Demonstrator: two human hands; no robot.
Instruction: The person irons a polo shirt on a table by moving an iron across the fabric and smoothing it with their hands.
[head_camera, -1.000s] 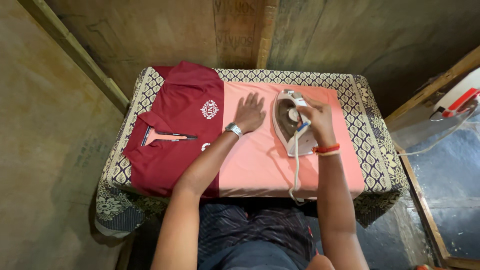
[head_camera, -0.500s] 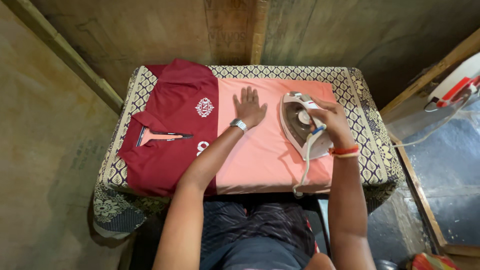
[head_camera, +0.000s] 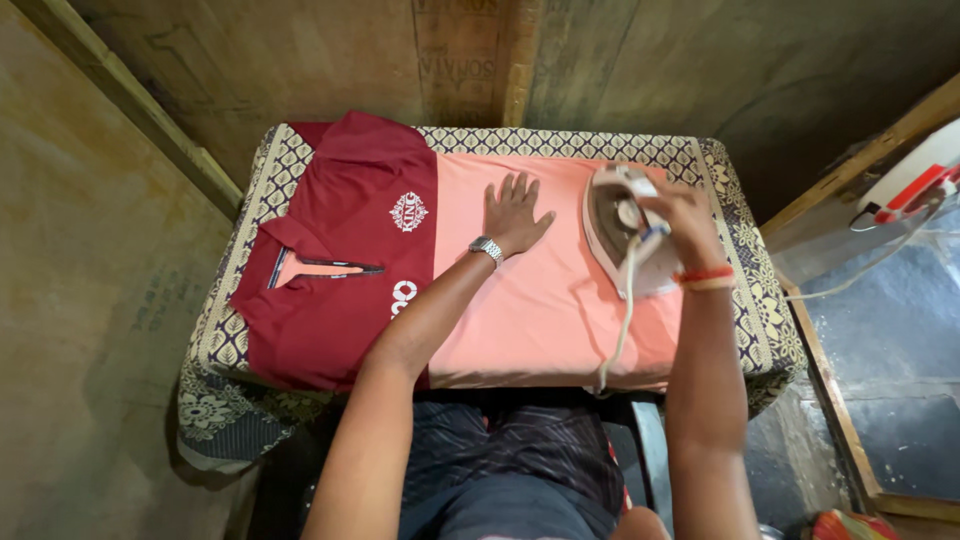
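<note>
Left hand (head_camera: 515, 212): open, flat on polo shirt (head_camera: 520, 290) | Right hand (head_camera: 675, 215): grasping electric iron (head_camera: 620, 230), just right of left hand, on table (head_camera: 745, 290) | Technique: hold fabric taut, fingers clear of soleplate.

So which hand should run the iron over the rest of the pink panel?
Probably the right hand: it grips the iron on the shirt. The left hand lies flat, pinning the fabric beside it.
</note>
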